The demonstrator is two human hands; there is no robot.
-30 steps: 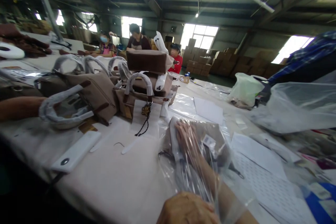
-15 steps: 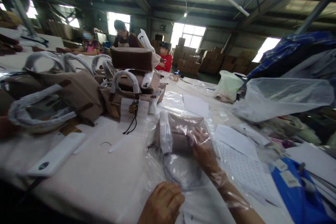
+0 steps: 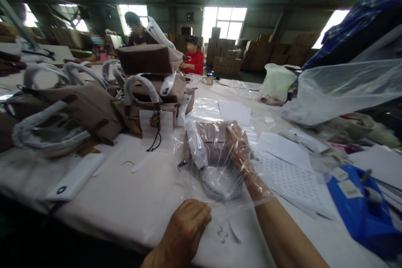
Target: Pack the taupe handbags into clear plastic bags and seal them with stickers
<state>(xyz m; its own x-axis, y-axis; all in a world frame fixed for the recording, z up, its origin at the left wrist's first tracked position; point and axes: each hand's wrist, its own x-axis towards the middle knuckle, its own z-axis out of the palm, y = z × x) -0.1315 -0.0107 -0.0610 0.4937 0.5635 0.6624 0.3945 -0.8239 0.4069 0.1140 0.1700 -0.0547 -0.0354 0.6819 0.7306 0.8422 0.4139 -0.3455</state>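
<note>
A taupe handbag (image 3: 216, 134) lies inside a clear plastic bag (image 3: 185, 186) on the table. One of its handles (image 3: 224, 194), covered in pale wrapping, curves toward me. My right hand (image 3: 239, 144) reaches inside the plastic, fingers stretched along the handbag's right end. Plastic also covers my right wrist. Close to the table's front, my left hand (image 3: 190, 220) is curled closed at the near edge of the plastic, which it seems to pinch; its fingertips are partly hidden. A small slip (image 3: 234, 232) with dark marks nearby lies to its right.
Several taupe handbags (image 3: 75, 104) with wrapped handles are piled at left. A white power bank-like object (image 3: 75, 178) lies before them. Printed sheets (image 3: 292, 180) and a blue tape dispenser (image 3: 354, 201) are at right. Several people work beyond, one in red (image 3: 194, 63).
My right hand has shifted from the front of the handbag to its right end. The left hand has moved slightly left and up in view. The camera view has tilted down.
</note>
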